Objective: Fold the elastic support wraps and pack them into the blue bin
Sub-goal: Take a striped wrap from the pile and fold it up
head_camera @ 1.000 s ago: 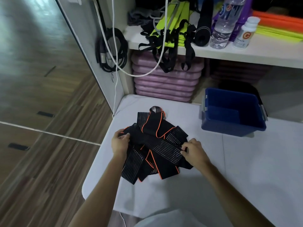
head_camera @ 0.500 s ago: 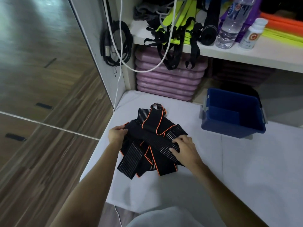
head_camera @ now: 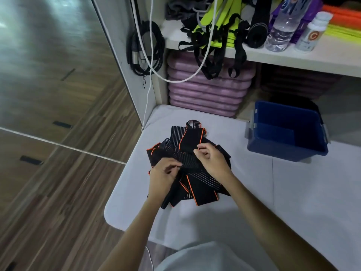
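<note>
A pile of black elastic support wraps [head_camera: 197, 184] with orange edging and grey stripes lies on the white table [head_camera: 293, 202] near its left corner. My left hand [head_camera: 163, 175] pinches a striped wrap at the pile's left side. My right hand [head_camera: 212, 160] grips the same band a little farther back and to the right, over the middle of the pile. The blue bin [head_camera: 287, 133] stands at the table's back right, apart from the pile; only its blue bottom shows inside.
Behind the table a white shelf [head_camera: 254, 53] holds yellow-green straps [head_camera: 214, 22], a water bottle [head_camera: 281, 26] and a white pill bottle [head_camera: 310, 32]. Purple mats [head_camera: 207, 89] are stacked under it. Black cables [head_camera: 144, 49] hang on the side panel. Wooden floor lies to the left.
Both hands have drawn together over the pile: the left moved right onto the striped band, and the right moved up toward the pile's centre. The wraps have shifted a little.
</note>
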